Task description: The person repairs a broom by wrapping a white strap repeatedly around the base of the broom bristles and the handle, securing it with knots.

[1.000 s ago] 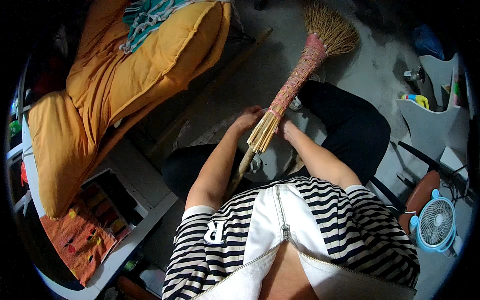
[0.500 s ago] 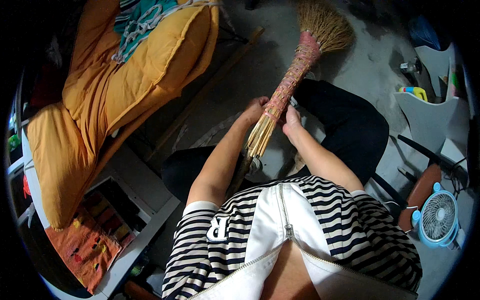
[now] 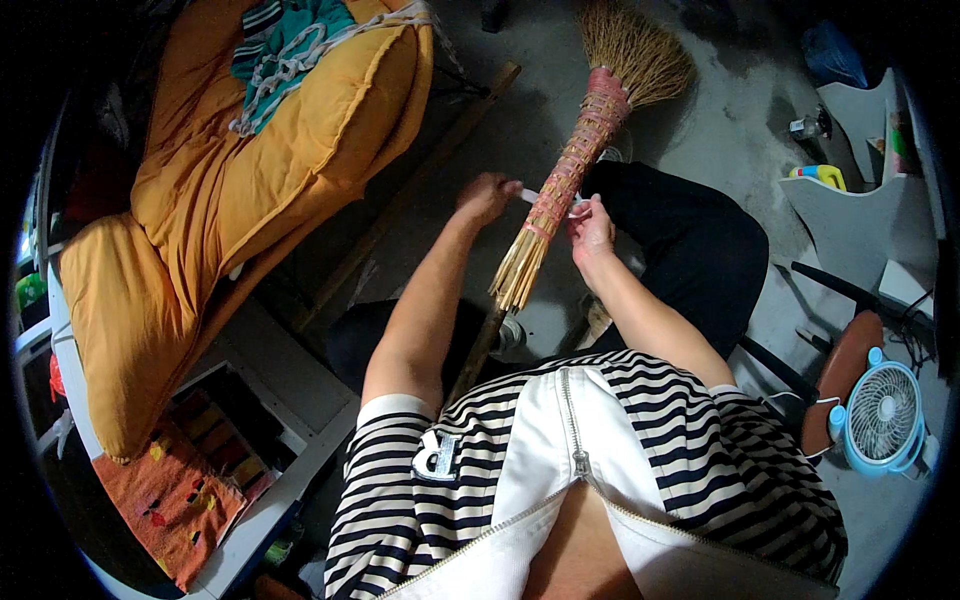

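Observation:
A straw broom (image 3: 578, 150) slants across my lap, its bristles away from me. Pink strips bind its neck in bands, and bare stalk ends fan out at the near end. To the left of the binding, my left hand (image 3: 487, 198) is closed on a pale strip (image 3: 527, 194), which runs taut to the broom. On the other side my right hand (image 3: 592, 230) is beside the binding, its fingers pinched on a pale piece that seems to be the same strip. The strip's course behind the broom is hidden.
A wooden stick (image 3: 480, 350) reaches from under the stalks toward me. At left, an orange quilt (image 3: 270, 180) drapes over furniture, with a teal cloth (image 3: 290, 60) on it. A small blue fan (image 3: 882, 415) stands right, below a grey shelf unit (image 3: 850, 215) and a yellow bottle (image 3: 820, 176).
My left hand has moved away from the broom to the left and up, drawing the pale strip out into view. My right hand has shifted slightly, and the broom has tilted a little more upright.

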The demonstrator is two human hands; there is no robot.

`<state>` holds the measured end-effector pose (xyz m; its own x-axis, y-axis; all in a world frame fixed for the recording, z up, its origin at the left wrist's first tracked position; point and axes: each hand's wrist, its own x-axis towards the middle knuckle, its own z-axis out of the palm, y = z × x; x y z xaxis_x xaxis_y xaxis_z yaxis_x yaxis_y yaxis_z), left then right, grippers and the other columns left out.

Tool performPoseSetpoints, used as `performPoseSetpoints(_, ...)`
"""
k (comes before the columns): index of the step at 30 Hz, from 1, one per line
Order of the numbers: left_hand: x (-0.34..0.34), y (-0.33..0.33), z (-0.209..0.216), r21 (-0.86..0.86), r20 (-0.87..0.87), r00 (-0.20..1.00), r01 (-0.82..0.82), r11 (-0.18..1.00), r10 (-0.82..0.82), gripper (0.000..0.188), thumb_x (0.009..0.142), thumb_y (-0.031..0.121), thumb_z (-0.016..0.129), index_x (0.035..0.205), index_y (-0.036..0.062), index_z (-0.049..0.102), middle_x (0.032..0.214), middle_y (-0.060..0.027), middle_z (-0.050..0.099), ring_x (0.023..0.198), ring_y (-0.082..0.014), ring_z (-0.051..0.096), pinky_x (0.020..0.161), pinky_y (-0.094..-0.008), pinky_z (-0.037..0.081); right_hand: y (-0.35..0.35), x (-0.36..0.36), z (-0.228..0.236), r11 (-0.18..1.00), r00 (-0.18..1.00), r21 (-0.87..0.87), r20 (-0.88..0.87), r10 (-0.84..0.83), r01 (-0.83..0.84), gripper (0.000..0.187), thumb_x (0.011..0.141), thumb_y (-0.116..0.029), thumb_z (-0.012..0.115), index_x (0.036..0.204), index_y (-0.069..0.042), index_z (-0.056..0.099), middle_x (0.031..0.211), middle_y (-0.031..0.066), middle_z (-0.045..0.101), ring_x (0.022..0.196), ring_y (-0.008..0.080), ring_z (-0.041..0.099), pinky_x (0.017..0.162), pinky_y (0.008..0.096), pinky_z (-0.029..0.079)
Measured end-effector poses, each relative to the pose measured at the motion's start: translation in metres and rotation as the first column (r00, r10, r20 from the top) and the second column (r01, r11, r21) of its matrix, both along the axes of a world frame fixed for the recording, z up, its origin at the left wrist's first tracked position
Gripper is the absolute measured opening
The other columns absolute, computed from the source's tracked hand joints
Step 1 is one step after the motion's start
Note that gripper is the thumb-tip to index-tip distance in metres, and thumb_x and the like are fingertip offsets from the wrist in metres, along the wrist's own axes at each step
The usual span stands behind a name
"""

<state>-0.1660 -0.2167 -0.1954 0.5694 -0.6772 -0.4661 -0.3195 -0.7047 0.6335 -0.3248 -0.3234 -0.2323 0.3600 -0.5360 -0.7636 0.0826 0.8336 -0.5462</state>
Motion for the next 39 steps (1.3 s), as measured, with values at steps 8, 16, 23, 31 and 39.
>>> performPoseSetpoints(8, -0.009, -0.025, 0.02, -0.002, -0.314, 0.94, -0.145, 0.989, 0.137, 0.035, 0.081, 0.032, 0.06, 0.088, -0.0017, 0.063, 0.074, -0.0105, 0.06, 0.066, -0.0172, 0.053, 0.063, -0.0341, 0.043, -0.012, -0.008, 0.057, 0.881, 0.935, -0.346, 0.026, 0.355, -0.324, 0.023, 0.08, -0.016, 0.047, 0.092, -0.003, 0.061, 0.08, -0.0001, 0.062, 0.069, 0.0066, 0.051, 0.063, 0.0196, 0.036)
performPoseSetpoints(16, 0.002, -0.02, 0.055, -0.073, -0.382, 0.921, 0.047, 0.996, -0.071, 0.028, 0.084, 0.027, 0.055, 0.093, 0.0016, 0.063, 0.074, -0.0059, 0.059, 0.064, -0.0143, 0.05, 0.06, -0.0306, 0.041, -0.005, 0.006, 0.071, 0.657, 0.786, -0.504, -0.075, 0.613, -0.561, 0.031, 0.082, -0.006, 0.048, 0.111, -0.006, 0.058, 0.087, 0.001, 0.061, 0.064, 0.0053, 0.054, 0.053, 0.0199, 0.043)
performPoseSetpoints(23, -0.012, -0.026, 0.076, -0.016, -0.349, 0.928, 0.134, 0.991, -0.131, 0.026, 0.084, 0.025, 0.055, 0.094, 0.0013, 0.061, 0.08, -0.0033, 0.061, 0.071, -0.013, 0.051, 0.067, -0.0301, 0.043, -0.014, 0.02, 0.061, 0.094, 0.665, -0.767, -0.481, 0.571, -0.635, 0.023, 0.069, -0.002, 0.054, 0.092, -0.001, 0.058, 0.093, 0.0184, 0.057, 0.091, 0.034, 0.054, 0.076, 0.0358, 0.044)
performPoseSetpoints(31, -0.038, -0.018, 0.072, -0.194, -0.036, 0.996, 0.071, 0.978, -0.079, 0.024, 0.081, 0.022, 0.058, 0.089, -0.0001, 0.06, 0.069, -0.0097, 0.058, 0.063, -0.0136, 0.053, 0.061, -0.0313, 0.043, -0.032, 0.025, 0.054, -0.092, 0.524, -0.73, -0.566, 0.637, -0.677, 0.014, 0.069, -0.006, 0.053, 0.081, 0.0, 0.056, 0.088, 0.0168, 0.055, 0.09, 0.0329, 0.051, 0.079, 0.0354, 0.041)
performPoseSetpoints(39, -0.045, -0.02, 0.08, -0.44, 0.409, 0.903, 0.07, 0.895, 0.13, 0.02, 0.076, 0.022, 0.061, 0.08, 0.0019, 0.059, 0.079, -0.0118, 0.058, 0.072, -0.0258, 0.056, 0.064, -0.0353, 0.044, -0.037, 0.026, 0.055, -0.173, 0.514, -0.756, -0.574, 0.637, -0.631, 0.015, 0.072, -0.006, 0.049, 0.085, 0.001, 0.055, 0.093, 0.0163, 0.055, 0.089, 0.0298, 0.053, 0.076, 0.0338, 0.041)
